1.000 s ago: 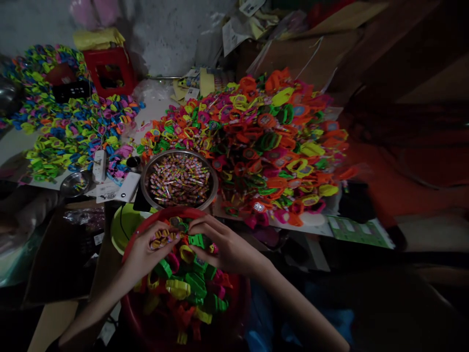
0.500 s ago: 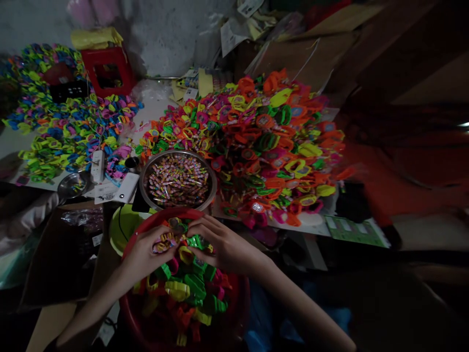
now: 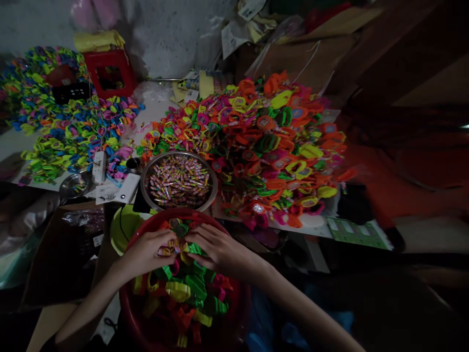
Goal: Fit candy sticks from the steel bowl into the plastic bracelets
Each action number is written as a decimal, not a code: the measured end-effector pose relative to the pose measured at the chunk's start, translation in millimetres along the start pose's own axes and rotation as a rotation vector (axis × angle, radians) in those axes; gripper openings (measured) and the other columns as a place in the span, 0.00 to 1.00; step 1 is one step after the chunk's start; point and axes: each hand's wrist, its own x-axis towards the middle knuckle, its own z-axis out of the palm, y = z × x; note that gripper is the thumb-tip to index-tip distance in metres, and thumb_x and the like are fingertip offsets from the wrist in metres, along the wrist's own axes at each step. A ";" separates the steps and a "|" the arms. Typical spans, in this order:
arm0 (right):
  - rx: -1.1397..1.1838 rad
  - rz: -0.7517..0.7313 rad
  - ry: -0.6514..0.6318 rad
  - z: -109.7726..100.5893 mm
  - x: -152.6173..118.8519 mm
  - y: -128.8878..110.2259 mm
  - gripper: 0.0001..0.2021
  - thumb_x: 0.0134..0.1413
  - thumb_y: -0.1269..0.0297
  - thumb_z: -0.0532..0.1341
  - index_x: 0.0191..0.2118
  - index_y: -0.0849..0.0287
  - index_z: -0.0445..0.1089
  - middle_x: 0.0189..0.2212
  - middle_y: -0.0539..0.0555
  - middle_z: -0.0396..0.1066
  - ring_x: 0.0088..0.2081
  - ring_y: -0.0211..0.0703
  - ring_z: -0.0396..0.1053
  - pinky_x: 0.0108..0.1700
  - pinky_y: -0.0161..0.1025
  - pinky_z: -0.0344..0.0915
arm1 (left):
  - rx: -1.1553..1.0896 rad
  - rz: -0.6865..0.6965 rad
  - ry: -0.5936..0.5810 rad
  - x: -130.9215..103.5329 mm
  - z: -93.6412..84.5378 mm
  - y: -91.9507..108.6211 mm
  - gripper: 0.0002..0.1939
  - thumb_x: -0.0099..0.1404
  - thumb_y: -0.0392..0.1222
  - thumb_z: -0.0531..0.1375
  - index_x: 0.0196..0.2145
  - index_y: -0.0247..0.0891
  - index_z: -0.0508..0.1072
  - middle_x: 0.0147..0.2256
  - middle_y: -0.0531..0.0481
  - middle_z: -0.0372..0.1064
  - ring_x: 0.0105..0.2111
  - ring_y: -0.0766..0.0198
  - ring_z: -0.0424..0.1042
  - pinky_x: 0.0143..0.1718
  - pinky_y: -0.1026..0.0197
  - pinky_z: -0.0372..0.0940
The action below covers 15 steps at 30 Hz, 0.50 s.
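My left hand [image 3: 152, 250] is closed around several small wrapped candies [image 3: 167, 249], which show past the fingertips. Close beside it, my right hand [image 3: 216, 249] curls over a green plastic toy watch [image 3: 196, 248], its fingertips meeting the candies at the left hand. The fingers hide part of the watch. Both hands are above a red basin [image 3: 128, 305] that contains loose toy watches in green, yellow, orange and pink, such as a yellow toy watch [image 3: 178, 291].
Behind the basin a steel bowl [image 3: 143, 193] holds many wrapped candies. A tall heap of toy watches [image 3: 271, 142] covers the table's right; another colourful heap [image 3: 73, 127] lies left near a red stool [image 3: 110, 73]. An open carton [image 3: 47, 274] stands left of a lime-green basin [image 3: 122, 230].
The hands have drawn closer together, the right fingertips shifting left onto the candies. Less of the green toy watch shows now. The view has shifted slightly.
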 end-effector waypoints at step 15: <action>-0.161 -0.089 -0.051 21.8 -4.1 -3.2 0.10 0.64 0.68 0.49 0.38 0.65 0.66 0.33 0.57 0.66 0.35 0.44 0.63 0.39 0.41 0.65 | 0.002 0.012 -0.045 -2.9 12.9 -16.7 0.06 0.55 0.31 0.59 0.32 0.35 0.68 0.30 0.52 0.68 0.29 0.66 0.68 0.31 0.68 0.58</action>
